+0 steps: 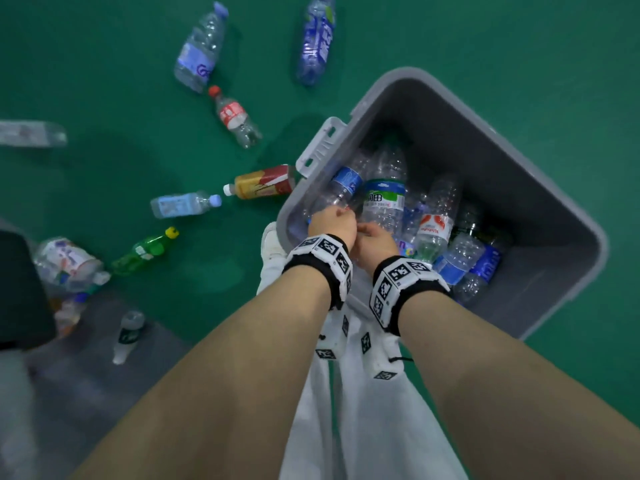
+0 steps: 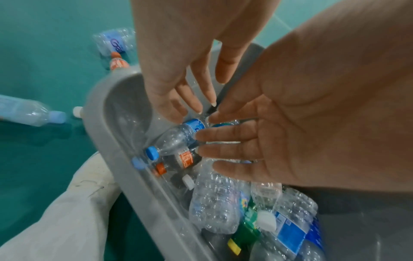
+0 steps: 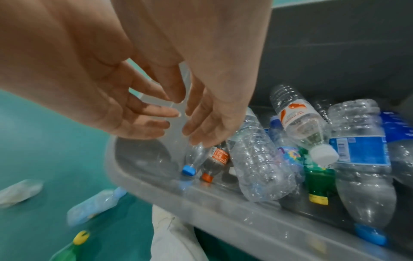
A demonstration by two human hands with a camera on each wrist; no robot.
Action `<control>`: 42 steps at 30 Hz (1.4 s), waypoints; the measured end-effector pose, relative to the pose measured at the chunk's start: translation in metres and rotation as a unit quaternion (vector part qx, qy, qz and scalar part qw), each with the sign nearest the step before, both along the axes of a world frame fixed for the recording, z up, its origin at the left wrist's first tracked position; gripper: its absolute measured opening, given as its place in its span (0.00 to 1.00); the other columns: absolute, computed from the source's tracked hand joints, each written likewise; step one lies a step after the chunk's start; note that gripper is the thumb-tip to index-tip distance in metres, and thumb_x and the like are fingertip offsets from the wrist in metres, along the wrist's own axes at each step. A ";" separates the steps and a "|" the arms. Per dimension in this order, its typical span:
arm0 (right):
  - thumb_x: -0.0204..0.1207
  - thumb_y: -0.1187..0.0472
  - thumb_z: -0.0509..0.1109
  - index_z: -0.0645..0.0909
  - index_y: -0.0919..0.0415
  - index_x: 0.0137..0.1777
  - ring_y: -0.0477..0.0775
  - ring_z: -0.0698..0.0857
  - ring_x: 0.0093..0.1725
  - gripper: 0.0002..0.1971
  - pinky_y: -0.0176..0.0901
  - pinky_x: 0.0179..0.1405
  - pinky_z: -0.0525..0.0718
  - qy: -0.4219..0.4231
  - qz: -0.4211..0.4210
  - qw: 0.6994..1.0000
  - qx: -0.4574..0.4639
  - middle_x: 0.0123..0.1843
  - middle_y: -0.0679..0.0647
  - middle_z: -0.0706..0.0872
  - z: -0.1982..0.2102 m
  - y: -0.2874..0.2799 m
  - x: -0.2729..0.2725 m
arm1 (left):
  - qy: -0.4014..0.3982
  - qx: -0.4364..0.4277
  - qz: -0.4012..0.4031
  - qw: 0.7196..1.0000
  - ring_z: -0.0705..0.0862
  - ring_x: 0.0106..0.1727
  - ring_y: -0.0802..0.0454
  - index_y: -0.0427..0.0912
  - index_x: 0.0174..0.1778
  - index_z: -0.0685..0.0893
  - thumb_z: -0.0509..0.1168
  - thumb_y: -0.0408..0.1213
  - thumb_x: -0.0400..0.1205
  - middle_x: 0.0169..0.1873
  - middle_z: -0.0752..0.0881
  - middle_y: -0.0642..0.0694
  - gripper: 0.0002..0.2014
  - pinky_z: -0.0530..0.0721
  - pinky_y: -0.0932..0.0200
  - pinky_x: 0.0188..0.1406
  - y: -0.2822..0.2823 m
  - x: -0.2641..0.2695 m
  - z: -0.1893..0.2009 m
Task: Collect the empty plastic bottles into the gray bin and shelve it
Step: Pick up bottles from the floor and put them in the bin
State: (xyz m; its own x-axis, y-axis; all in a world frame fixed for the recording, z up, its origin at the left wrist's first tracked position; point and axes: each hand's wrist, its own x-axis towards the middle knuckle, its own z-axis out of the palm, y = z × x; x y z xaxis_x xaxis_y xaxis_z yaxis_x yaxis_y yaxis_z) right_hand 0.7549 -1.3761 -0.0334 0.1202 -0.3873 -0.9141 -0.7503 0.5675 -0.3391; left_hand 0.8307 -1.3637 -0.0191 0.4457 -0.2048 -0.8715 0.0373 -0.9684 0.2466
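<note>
Fingers [image 2: 223, 139] of both hands hang straight and spread, empty, over the gray bin's [image 1: 540, 174] near-left corner. Left of the bin, loose bottles lie flat on the green floor [image 1: 104, 64]; the brown-labelled bottle [image 1: 263, 181] is nearest, touching the bin's handle side, long axis pointing away from the bin. Left hand [image 1: 332, 223] is nearer it than right hand [image 1: 375, 239]. Inside the bin, a blue-capped bottle [image 2: 174, 137] lies just under the fingertips.

Both hands [image 1: 353, 230] over gray bin [image 1: 519, 161], bottles inside; more bottles [image 1: 239, 116] on green floor [image 1: 104, 64].
</note>
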 end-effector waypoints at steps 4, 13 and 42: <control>0.79 0.66 0.64 0.83 0.62 0.62 0.55 0.85 0.55 0.14 0.52 0.65 0.82 -0.034 0.049 0.998 -0.019 0.53 0.55 0.86 0.017 0.024 0.035 | -0.015 -0.032 0.074 0.997 0.82 0.59 0.39 0.37 0.57 0.85 0.57 0.39 0.84 0.57 0.85 0.37 0.15 0.77 0.49 0.64 0.028 0.033 0.015; 0.77 0.68 0.63 0.80 0.54 0.57 0.57 0.89 0.50 0.12 0.52 0.56 0.86 -0.041 0.114 0.992 0.033 0.50 0.58 0.90 0.006 0.086 0.132 | -0.069 0.007 0.185 0.980 0.81 0.53 0.38 0.34 0.53 0.83 0.55 0.42 0.83 0.49 0.84 0.36 0.17 0.77 0.51 0.52 0.127 0.143 -0.007; 0.82 0.63 0.63 0.46 0.21 0.77 0.65 0.75 0.69 0.40 0.63 0.57 0.83 0.122 -0.033 0.984 0.124 0.79 0.55 0.64 -0.204 0.100 0.285 | 0.025 0.154 0.266 0.951 0.67 0.74 0.34 0.68 0.80 0.46 0.37 0.58 0.87 0.78 0.57 0.32 0.24 0.61 0.45 0.76 0.206 0.305 -0.232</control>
State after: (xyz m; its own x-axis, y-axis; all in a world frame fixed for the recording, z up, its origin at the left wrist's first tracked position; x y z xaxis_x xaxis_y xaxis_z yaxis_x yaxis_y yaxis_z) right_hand 1.0399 -1.2765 -0.2370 -0.1331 -0.1480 -0.9800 -0.7516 0.6596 0.0025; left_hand 1.1355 -1.1576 -0.2508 0.3712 0.3068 -0.8764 0.5469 -0.8350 -0.0607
